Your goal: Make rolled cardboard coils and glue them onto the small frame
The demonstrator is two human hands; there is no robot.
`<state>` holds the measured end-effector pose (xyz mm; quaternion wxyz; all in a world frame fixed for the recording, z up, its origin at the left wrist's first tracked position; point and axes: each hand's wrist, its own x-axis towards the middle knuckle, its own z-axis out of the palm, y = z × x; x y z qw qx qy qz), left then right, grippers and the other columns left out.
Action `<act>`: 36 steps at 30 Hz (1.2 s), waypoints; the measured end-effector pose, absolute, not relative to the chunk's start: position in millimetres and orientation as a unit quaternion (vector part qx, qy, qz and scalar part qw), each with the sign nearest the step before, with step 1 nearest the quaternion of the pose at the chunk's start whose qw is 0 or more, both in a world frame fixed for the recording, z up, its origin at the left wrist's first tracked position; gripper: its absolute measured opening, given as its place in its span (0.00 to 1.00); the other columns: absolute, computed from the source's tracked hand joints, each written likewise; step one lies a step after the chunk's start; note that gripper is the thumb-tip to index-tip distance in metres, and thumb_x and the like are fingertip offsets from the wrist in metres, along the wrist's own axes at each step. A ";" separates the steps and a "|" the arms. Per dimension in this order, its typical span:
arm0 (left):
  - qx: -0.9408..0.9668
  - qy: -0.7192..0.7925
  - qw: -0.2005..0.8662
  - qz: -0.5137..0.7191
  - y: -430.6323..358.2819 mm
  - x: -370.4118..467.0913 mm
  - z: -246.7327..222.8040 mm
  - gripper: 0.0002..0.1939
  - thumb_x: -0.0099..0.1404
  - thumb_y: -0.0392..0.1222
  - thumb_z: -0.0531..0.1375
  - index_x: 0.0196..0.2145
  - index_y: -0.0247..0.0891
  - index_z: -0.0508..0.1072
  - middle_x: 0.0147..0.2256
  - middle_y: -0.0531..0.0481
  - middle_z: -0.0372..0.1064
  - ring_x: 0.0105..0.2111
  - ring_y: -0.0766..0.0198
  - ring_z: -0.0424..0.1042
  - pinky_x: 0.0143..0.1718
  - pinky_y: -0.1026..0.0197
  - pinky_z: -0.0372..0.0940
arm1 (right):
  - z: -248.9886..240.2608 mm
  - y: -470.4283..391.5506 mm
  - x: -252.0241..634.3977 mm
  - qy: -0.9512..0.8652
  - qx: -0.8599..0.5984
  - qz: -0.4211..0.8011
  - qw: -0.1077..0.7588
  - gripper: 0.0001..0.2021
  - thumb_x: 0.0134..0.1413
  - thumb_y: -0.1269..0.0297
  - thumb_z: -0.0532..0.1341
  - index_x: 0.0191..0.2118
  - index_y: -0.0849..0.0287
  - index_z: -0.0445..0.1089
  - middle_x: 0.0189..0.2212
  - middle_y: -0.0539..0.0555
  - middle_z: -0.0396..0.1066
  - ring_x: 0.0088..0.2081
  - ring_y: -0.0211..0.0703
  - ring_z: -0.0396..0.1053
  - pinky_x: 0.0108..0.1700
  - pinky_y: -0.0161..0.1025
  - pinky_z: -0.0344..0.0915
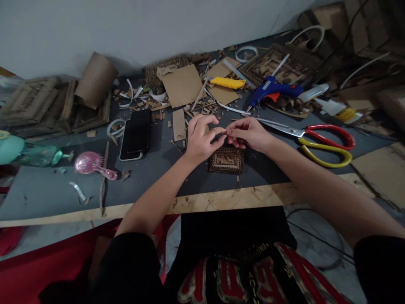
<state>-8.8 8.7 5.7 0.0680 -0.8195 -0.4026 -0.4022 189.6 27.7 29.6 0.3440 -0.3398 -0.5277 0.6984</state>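
Note:
My left hand (201,139) and my right hand (248,134) meet fingertip to fingertip just above a small rectangular cardboard frame (226,160) that lies flat on the grey table top (47,190). Together they pinch a small tan cardboard piece (218,129) between thumbs and forefingers. The frame has ribbed corrugated borders and sits right below my hands, partly covered by them.
Large scissors with red and yellow handles (322,143) lie to the right. A blue glue gun (272,90) and a yellow cutter (228,82) sit behind. A black phone (136,134) and a pink brush (91,164) are left. Cardboard scraps and larger frames litter the back.

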 end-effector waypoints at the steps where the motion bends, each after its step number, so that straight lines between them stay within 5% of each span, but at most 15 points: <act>1: -0.818 -0.400 0.077 -0.406 8.8 -8.6 5.7 0.09 0.69 0.49 0.60 0.37 0.44 0.77 0.44 0.44 0.73 0.50 0.53 0.70 0.57 0.44 0.64 | 29.9 27.3 188.8 -0.526 -0.343 0.697 0.346 0.12 0.43 0.60 0.73 0.29 0.63 0.75 0.18 0.49 0.73 0.14 0.30 0.63 0.11 0.29 0.52; 36: -0.807 -0.439 0.056 -0.390 5.0 -5.3 6.0 0.14 0.70 0.53 0.58 0.39 0.45 0.79 0.49 0.45 0.71 0.52 0.54 0.68 0.55 0.47 0.62 | 31.2 26.5 186.4 -0.535 -0.326 0.710 0.321 0.13 0.52 0.58 0.69 0.27 0.61 0.69 0.17 0.46 0.67 0.15 0.28 0.63 0.12 0.27 0.53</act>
